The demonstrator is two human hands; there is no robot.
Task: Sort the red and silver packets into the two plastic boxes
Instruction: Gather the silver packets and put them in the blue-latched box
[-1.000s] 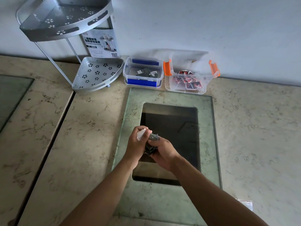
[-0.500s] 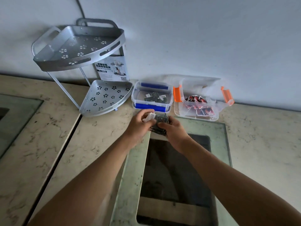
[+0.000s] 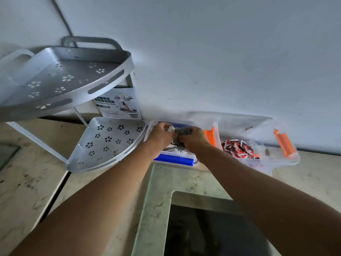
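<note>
Both hands meet over the blue-clipped box. Left hand and right hand together pinch a small bunch of silver packets; each hand's grip is clenched on the bunch, fingers curled around its edges. Top packet is dark with a dotted print, and a white torn end sticks out toward the left hand. The bunch hangs just above the box opening, not resting inside it.

Under the hands, more silver packets lie in the blue-clipped box, partly hidden by the wrists. The blue clip runs along the near edge of that clear box.

Just to the right stands the orange-clipped box, clear plastic, with orange latches at both ends. Red packets are piled inside it, toward its left half. Boxes sit side by side, touching or nearly so; cannot tell which.

Left of the blue-clipped box is a metal corner rack with two tiers, both punched with flower-shaped holes. Lower tier sits next to the box. A printed label card hangs behind the rack, against the wall.

Everything stands on a marbled beige worktop. Nearer the camera, a glass frame surrounds a dark rectangular opening. Both forearms reach over it.
</note>
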